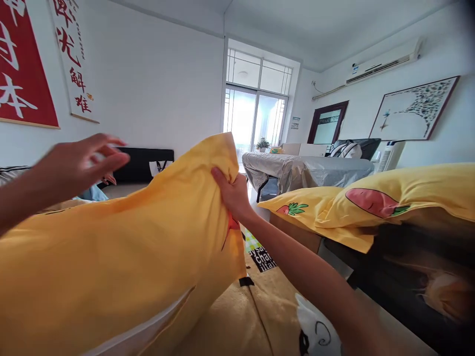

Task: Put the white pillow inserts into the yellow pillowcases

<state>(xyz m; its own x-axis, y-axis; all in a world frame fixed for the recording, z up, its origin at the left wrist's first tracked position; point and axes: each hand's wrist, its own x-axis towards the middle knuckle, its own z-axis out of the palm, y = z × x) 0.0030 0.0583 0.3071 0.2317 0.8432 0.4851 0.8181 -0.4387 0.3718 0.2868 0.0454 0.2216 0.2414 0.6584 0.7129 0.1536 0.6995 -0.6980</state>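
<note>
While the right hand (232,190) pinches the far top corner of a yellow pillow (122,257), the left hand (83,163) hovers apart above its left end, fingers loosely spread and blurred. Its long axis runs from that corner back toward the viewer.
</note>
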